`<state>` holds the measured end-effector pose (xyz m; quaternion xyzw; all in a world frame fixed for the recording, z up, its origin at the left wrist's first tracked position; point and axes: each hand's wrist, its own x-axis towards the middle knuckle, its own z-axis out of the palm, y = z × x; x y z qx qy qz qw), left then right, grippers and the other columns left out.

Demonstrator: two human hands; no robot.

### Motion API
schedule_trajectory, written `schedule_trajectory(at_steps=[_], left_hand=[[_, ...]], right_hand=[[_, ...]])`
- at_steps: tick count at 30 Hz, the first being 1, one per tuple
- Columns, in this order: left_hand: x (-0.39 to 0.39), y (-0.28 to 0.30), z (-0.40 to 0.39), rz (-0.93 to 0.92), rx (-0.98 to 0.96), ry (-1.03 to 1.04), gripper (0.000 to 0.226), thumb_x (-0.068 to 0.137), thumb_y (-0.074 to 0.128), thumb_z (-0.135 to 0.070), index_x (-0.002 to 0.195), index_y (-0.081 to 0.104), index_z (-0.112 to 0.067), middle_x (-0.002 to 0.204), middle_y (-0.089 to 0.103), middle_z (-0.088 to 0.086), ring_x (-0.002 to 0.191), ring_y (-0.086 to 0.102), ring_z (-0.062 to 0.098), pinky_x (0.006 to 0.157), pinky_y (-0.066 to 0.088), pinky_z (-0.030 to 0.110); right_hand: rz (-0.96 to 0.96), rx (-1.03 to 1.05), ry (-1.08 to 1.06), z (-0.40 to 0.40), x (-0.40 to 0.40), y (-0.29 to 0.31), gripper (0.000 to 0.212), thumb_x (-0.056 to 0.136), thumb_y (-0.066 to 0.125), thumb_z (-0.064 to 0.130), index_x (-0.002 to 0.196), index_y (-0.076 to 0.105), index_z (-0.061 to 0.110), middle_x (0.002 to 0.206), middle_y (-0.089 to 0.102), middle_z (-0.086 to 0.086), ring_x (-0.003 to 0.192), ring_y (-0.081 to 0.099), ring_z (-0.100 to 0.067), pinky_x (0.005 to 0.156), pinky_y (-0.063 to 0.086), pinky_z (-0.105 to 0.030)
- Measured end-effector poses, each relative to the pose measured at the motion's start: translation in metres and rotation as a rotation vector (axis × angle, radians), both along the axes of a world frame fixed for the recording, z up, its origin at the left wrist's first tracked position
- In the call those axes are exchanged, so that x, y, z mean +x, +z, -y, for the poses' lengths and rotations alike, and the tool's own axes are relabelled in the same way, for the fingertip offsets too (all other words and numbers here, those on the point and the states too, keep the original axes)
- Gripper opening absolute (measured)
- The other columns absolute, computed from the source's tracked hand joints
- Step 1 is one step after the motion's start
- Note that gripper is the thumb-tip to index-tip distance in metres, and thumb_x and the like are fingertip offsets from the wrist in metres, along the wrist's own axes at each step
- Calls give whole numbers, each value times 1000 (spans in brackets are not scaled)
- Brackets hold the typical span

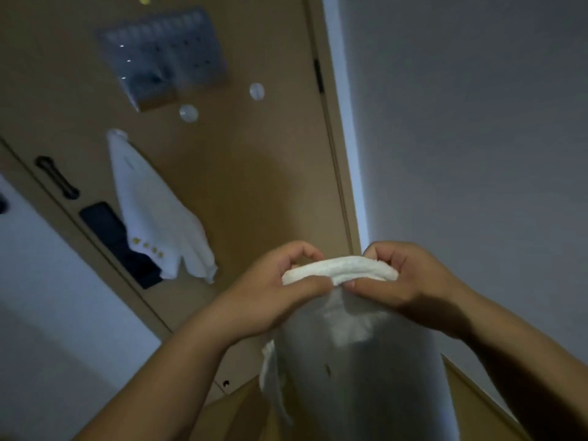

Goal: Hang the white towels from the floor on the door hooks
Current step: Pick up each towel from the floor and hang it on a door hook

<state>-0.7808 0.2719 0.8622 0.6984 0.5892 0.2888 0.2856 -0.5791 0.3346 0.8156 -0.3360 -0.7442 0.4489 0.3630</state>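
Note:
I hold a white towel [343, 345] in front of me by its top edge, and it hangs down between my arms. My left hand [273, 291] pinches the left end of that folded edge and my right hand [404, 281] pinches the right end. On the brown door [254, 186], another white towel [159, 214] with small yellow marks hangs from a hook at the left. Two round clear hooks, one [188, 113] lower left and one [256, 91] upper right, hold nothing. Both are above and left of my hands.
A clear plastic organiser [165, 58] is stuck high on the door. A dark handle [57, 176] and a dark panel [121, 243] sit near the door's left edge. A grey wall [477, 122] fills the right side, and the view is tilted and dim.

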Motion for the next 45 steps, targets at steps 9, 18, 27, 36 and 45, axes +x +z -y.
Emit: schedule_trajectory(at_steps=[9, 18, 27, 36, 45], left_hand=[[-129, 27, -71, -139, 233, 369, 23, 86, 64, -39, 83, 77, -21, 80, 72, -3, 76, 65, 8, 70, 51, 29], [-231, 38, -230, 17, 211, 634, 43, 92, 48, -5, 69, 67, -36, 64, 64, -17, 66, 59, 0, 64, 45, 17], [-307, 100, -341, -260, 630, 900, 25, 83, 64, -47, 69, 61, -27, 72, 66, -14, 71, 60, 1, 64, 48, 23], [-384, 136, -402, -529, 796, 1047, 31, 86, 54, -46, 63, 50, -24, 58, 54, -6, 64, 56, 18, 57, 37, 30], [-414, 119, -441, -832, 928, 857, 8, 85, 56, -22, 91, 60, -21, 70, 64, -1, 50, 52, 17, 44, 28, 20]], right_hand=[[166, -45, 72, -119, -144, -12, 38, 69, 71, 56, 59, 64, 20, 57, 56, 7, 57, 52, -6, 53, 39, -20], [27, 220, 176, -297, -258, 65, 30, 70, 72, 54, 49, 61, 36, 48, 54, 19, 47, 47, 2, 48, 32, -14], [15, 582, 177, -425, -353, 162, 15, 86, 63, 42, 84, 65, 27, 82, 61, 12, 79, 55, -1, 65, 38, -12], [-26, 954, 17, -479, -456, 189, 7, 89, 61, 36, 86, 60, 30, 78, 55, 13, 61, 46, 9, 57, 30, -5], [-89, 1252, -184, -515, -503, 159, 10, 85, 66, 19, 76, 65, 17, 64, 60, 4, 56, 45, -9, 57, 32, -13]])
